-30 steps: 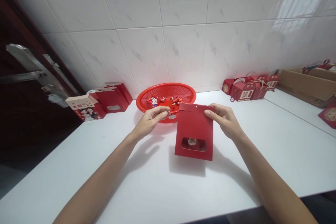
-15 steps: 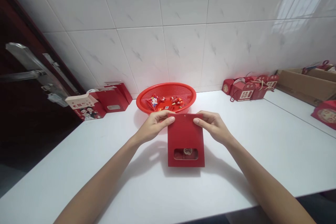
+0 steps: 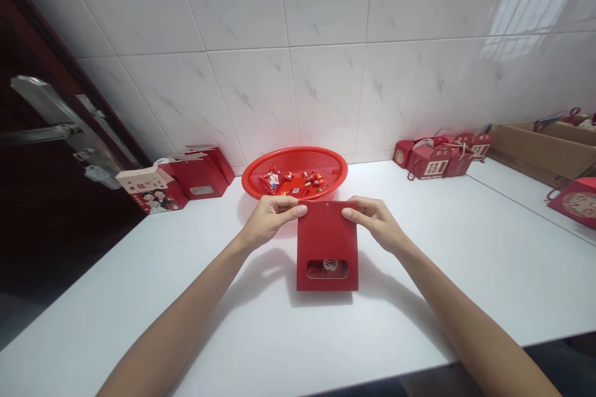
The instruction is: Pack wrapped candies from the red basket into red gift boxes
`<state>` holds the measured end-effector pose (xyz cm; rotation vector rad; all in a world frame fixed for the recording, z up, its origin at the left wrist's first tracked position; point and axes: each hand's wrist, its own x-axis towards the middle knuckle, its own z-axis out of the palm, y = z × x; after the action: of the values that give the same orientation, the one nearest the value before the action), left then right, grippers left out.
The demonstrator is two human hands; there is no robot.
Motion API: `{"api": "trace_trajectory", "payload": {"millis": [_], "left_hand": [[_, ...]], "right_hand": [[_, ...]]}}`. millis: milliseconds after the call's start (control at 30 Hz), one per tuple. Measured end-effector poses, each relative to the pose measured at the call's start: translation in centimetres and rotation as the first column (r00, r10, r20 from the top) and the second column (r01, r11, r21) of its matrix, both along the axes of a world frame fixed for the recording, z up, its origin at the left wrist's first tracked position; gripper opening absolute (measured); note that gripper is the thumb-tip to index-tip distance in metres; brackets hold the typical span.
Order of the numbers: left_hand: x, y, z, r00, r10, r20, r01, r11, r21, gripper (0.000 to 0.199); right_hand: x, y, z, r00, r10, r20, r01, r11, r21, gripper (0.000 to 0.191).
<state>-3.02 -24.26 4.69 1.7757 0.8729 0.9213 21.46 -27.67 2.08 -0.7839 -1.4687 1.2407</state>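
A red paper gift box (image 3: pixel 327 236) with a folded top stands upright over the white table, its window facing me. Through that window a red item with a pale round emblem shows. My left hand (image 3: pixel 272 218) pinches the box's upper left corner, thumb in front and fingers behind. At the upper right corner my right hand (image 3: pixel 372 220) grips in the same way. Just behind the box is a red plastic basket (image 3: pixel 342 175) holding several wrapped sweets (image 3: pixel 314 181).
Several red gift boxes (image 3: pixel 200 177) stand at the back left, beside a door with a metal handle (image 3: pixel 41 133). More small red boxes (image 3: pixel 433 160) are grouped at the back right, near an open cardboard box (image 3: pixel 535 152). One red box (image 3: pixel 577 201) sits at the right edge.
The red gift box has moved slightly up and left in view, with both hands still gripping its top corners. The basket and other boxes have stayed put.
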Motion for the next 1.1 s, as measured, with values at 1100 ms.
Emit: {"api": "trace_trajectory", "payload": {"millis": [1100], "left_hand": [[-1.3,0.6,0.6,0.999,0.039,-0.027,-0.038,0.999,0.020,0.033]], "right_hand": [[15.9,3.7,-0.8,0.507,-0.804,-0.312,0.861,0.492,0.131,0.036]]}}
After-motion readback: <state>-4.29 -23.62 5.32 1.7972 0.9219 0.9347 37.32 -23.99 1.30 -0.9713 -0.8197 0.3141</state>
